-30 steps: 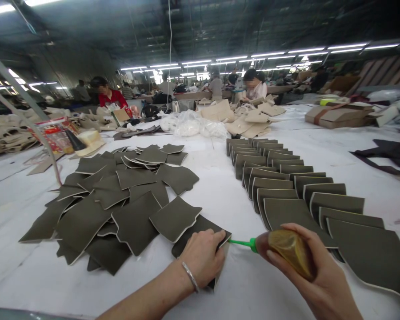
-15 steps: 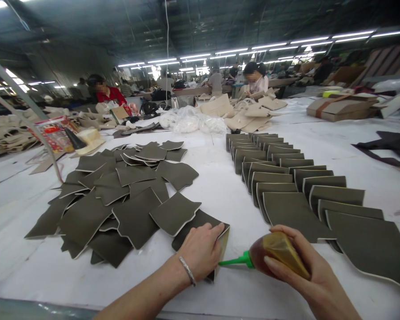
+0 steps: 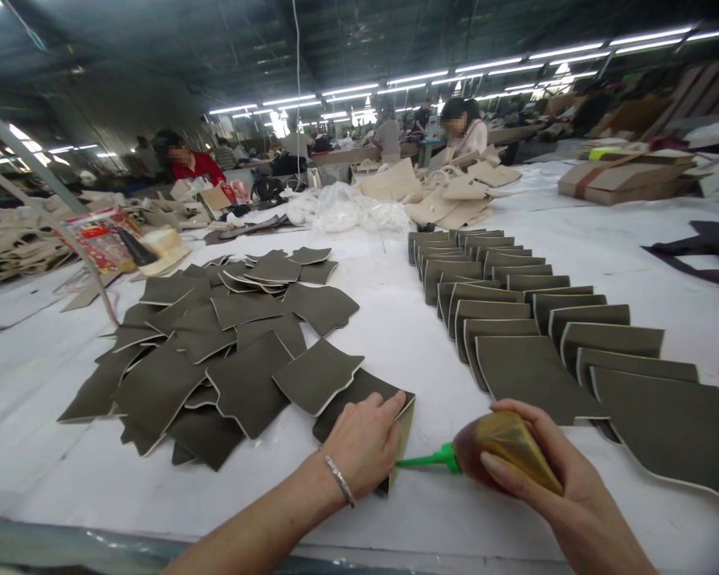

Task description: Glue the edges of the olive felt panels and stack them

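My left hand (image 3: pixel 363 443), a bracelet on its wrist, is closed on a dark olive leather-like piece (image 3: pixel 359 389). Its index finger lies along the top near the right corner, and the other fingers are partly hidden. A pale yellowish strip shows along that piece's right edge. In my right hand (image 3: pixel 566 471) is a squeeze bottle (image 3: pixel 503 451) of amber-brown liquid, tilted on its side. The bottle's green nozzle (image 3: pixel 428 459) points left, its tip at the strip beside my left fingers. Whether liquid is coming out I cannot tell.
A loose heap of similar dark pieces (image 3: pixel 216 335) lies to the left. On the right, two overlapping rows of pieces (image 3: pixel 533 371) run away from me. Farther back are clear plastic bags (image 3: pixel 341 209), beige pieces (image 3: pixel 455 200), a cardboard box (image 3: pixel 626 180) and several people at work.
The view has tipped slightly, so the table appears a little higher. Both hands keep nearly the same places, with the nozzle tip still at the piece's edge.
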`<state>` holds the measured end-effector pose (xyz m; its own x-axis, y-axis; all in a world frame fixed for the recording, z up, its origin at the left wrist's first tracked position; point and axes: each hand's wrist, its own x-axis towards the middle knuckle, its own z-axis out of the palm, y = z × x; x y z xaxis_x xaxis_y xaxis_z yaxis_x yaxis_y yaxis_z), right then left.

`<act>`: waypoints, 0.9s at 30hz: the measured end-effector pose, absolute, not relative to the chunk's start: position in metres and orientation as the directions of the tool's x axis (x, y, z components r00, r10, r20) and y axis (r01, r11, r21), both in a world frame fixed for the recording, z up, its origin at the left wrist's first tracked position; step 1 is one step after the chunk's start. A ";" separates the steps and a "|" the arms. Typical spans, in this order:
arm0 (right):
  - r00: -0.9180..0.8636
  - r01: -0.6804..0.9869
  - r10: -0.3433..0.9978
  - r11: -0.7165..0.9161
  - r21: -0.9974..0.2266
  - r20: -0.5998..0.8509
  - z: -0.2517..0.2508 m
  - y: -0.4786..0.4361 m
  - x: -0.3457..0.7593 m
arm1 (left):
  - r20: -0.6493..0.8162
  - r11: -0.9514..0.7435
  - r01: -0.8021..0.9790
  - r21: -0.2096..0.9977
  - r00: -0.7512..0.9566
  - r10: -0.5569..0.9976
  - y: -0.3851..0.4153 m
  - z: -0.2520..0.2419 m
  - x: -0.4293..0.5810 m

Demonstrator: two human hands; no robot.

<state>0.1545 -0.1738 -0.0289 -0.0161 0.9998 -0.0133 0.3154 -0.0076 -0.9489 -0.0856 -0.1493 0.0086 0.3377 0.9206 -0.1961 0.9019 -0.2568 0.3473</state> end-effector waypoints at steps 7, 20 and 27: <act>0.027 0.303 1.000 -0.007 -0.953 0.002 -0.026 -0.179 0.148 | -0.199 -0.252 0.901 0.352 0.335 0.921 -0.150 0.008 -0.086; 0.096 0.291 0.995 0.007 -0.957 0.036 -0.026 -0.185 0.145 | -0.233 -0.246 0.900 0.358 0.342 0.910 -0.148 0.009 -0.085; 0.168 0.277 0.985 -0.007 -0.961 0.042 -0.016 -0.178 0.139 | -0.207 -0.257 0.886 0.385 0.355 0.912 -0.147 0.007 -0.085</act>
